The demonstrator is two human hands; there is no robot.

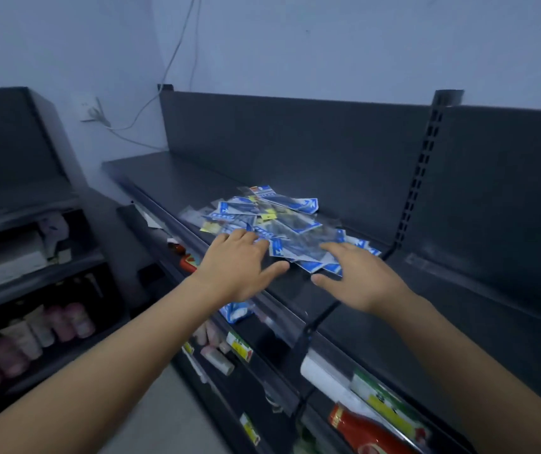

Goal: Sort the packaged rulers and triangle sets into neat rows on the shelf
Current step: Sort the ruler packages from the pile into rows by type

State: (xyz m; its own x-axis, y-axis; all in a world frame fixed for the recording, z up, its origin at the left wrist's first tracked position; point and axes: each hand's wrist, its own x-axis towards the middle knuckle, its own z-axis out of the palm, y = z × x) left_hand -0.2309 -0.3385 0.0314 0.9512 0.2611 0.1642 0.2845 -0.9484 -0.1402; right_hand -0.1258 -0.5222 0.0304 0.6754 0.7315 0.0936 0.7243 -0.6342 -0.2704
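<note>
On the dark top shelf [177,178], a person's left hand [239,267] and right hand [357,280], fingers straight and spread apart, touch the near edge of a loose pile of ruler packets [279,221]. Pink bottles [66,322] fill a lower rack at left.

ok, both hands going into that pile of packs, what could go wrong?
1. The pile is a loose, overlapping heap in clear sleeves; the left hand and right hand, both open, could scatter packs rather than gather them.
2. Its nearest packs lie close to the front edge of the shelf; a pull back may drop some off it.
</note>
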